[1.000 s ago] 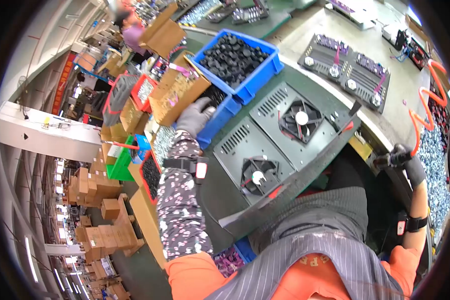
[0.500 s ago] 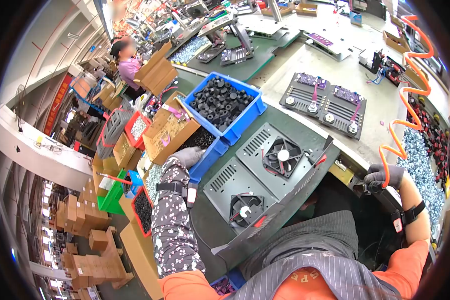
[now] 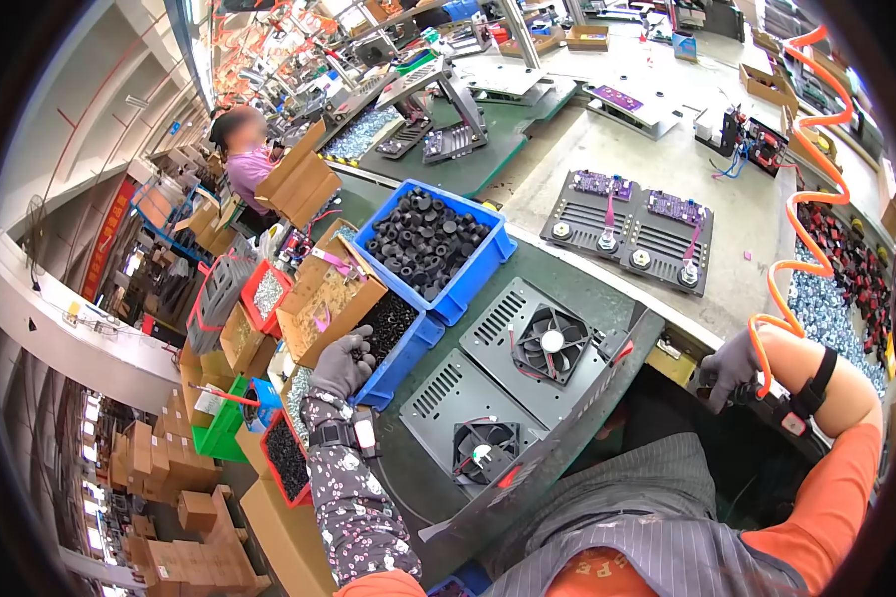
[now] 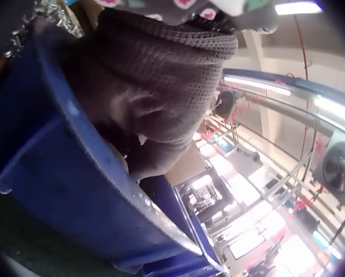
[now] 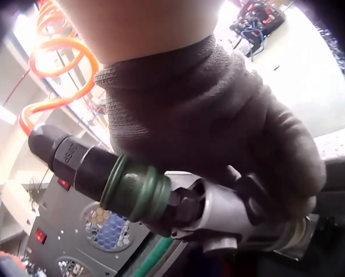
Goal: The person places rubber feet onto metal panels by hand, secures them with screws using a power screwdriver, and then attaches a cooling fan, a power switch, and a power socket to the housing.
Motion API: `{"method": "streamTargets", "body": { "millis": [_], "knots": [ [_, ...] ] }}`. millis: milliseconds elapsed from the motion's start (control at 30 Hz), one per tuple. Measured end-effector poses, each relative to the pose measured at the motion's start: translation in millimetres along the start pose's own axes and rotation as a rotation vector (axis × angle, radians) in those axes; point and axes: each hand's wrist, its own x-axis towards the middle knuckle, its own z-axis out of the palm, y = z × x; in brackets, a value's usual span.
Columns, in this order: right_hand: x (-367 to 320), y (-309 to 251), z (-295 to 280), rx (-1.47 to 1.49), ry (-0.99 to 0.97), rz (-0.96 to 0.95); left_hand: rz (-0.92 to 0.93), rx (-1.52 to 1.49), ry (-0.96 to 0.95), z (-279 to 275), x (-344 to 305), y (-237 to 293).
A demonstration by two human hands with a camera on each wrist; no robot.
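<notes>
My gloved left hand (image 3: 340, 368) is at the near-left edge of a blue bin (image 3: 420, 348) of small black screws. Its fingers are curled, and a few dark screws show at the fingertips. In the left wrist view the glove bends over the blue bin wall (image 4: 74, 173), hiding the fingertips. Low on the right, my gloved right hand (image 3: 729, 368) grips an air screwdriver (image 5: 219, 213) with a green-ringed hose fitting. Between the hands lie two grey metal panels (image 3: 448, 423), each carrying a black fan (image 3: 552, 343).
A second blue bin (image 3: 478, 264) holds black rubber feet. An orange coiled hose (image 3: 816, 189) runs down to the tool. Two dark plates with purple boards (image 3: 627, 234) lie on the bench behind. Cardboard boxes (image 3: 334, 303) and red trays (image 3: 287, 468) stand left. Another person (image 3: 249, 164) is farther back.
The left hand has drawn up from among the screws, fingers now in sight. The right hand has turned, its wrist bent, with the tool still held. The head view has shifted.
</notes>
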Motion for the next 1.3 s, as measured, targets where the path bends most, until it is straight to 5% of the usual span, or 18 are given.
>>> {"method": "streamTargets", "body": {
  "millis": [200, 300, 367, 500, 633, 733, 867, 900, 1000, 1067, 1133, 1167, 1300],
  "knots": [
    [10.5, -11.3, 7.3, 0.021, -0.031, 0.129, 0.056, -0.072, 0.042, 1.5, -0.1, -2.8],
    [22.4, 1.4, 13.4, 0.255, -0.010, 0.161, 0.050, -0.194, -0.048, -15.8, 5.2, -3.9],
    [14.1, 1.1, 18.2, 0.466, 0.067, 0.116, 0.011, -0.336, -0.099, -15.1, 0.9, -3.0],
    [8.9, 21.9, 19.7, 0.425, 0.037, -0.083, 0.012, -0.525, -0.095, -23.2, -7.9, -6.5],
    [-82.1, -12.8, 51.9, 0.438, 0.244, -0.031, 0.183, -0.068, -0.006, -6.4, -58.7, -18.2],
    [-115.2, -10.0, 80.0, 0.280, 0.363, -0.077, 0.233, 0.163, 0.080, -4.4, -101.5, -46.4],
    [-138.0, -23.6, 116.6, 0.292, 0.509, -0.169, 0.148, -0.129, 0.049, -30.7, -151.6, -108.5],
    [-130.1, -23.0, 125.6, 0.327, 0.581, -0.316, 0.094, -0.297, 0.043, -34.6, -164.2, -127.6],
    [-101.1, -35.6, 139.2, 0.540, 0.566, -0.438, -0.010, -0.318, 0.095, -16.7, -205.9, -170.9],
    [-70.3, -43.6, 146.7, 0.642, 0.601, -0.646, -0.099, -0.319, -0.165, -9.0, -224.6, -195.5],
    [-44.1, -49.5, 147.0, 0.624, 0.563, -0.704, -0.158, -0.212, -0.149, 19.7, -246.5, -216.9],
    [-31.1, -52.6, 149.8, 0.623, 0.549, -0.706, -0.172, -0.151, -0.295, 30.9, -249.5, -221.6],
    [23.5, -59.5, 150.8, 0.700, 0.771, -0.809, -0.119, -0.064, -0.504, 80.0, -243.5, -225.3]
  ]
}}
